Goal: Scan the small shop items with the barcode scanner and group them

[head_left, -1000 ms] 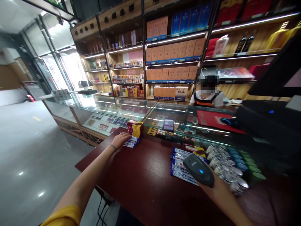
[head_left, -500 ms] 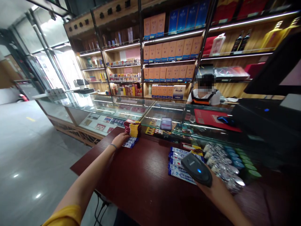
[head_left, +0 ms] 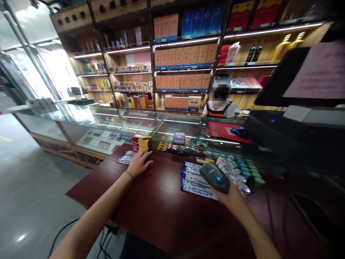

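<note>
My left hand [head_left: 139, 163] is open, its fingers apart, low over the dark red table at the near side of a stack of red and yellow packets [head_left: 142, 142]. Some blue and white packets [head_left: 126, 157] lie flat just left of it. A black barcode scanner [head_left: 215, 177] with a blue light is gripped in my right hand [head_left: 229, 194], whose fingers are mostly hidden beneath it. Under the scanner, a row of blue and white packets [head_left: 192, 180] lies on the table, partly covered. Silver-topped cans [head_left: 233, 172] stand right behind the scanner.
Blue [head_left: 242, 167] and green cans [head_left: 254, 171] stand beside the silver ones. Behind the table [head_left: 151, 212] runs a glass display counter [head_left: 126, 117]. A person [head_left: 219, 104] is beyond it. A dark monitor [head_left: 285, 75] rises at right; a red mat [head_left: 221, 131] holds a mouse.
My left hand has let go of the blue and white packets and moved right, its fingers spreading. The scanner stays over the other packets. The view has turned slightly right.
</note>
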Motion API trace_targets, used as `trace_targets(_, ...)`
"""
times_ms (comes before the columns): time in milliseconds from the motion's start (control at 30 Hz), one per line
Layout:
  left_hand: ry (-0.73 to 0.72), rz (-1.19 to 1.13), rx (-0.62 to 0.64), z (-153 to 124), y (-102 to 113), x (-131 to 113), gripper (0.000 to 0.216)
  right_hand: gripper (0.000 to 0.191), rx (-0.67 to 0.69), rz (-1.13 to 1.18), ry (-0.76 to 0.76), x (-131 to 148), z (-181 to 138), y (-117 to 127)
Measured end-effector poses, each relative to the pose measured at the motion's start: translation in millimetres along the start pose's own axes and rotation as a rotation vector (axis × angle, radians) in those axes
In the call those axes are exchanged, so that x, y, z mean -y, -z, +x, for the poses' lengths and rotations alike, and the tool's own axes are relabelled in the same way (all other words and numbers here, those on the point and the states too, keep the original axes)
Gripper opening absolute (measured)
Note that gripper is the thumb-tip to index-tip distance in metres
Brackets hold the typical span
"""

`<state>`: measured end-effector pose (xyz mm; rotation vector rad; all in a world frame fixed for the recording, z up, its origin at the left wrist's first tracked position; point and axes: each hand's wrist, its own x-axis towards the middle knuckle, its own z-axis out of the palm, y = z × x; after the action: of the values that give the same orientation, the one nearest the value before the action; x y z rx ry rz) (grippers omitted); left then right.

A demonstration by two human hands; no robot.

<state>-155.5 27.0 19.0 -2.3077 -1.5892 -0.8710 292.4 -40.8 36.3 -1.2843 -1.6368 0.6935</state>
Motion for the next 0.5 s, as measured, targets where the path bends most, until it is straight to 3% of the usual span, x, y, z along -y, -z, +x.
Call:
trace_targets(267,-0.112,-0.286,0.016,13.2,-40.6,-119.5,0.046,0.037,-0.040,0.045,-0.050,19.6,1.4,22.6)
trace_targets(500,-0.209,-0.418,0.092,24.7,-77.1,-201.5,0.041,0.047,-0.090,0.127,-0.113,23.9,1.2,35.9)
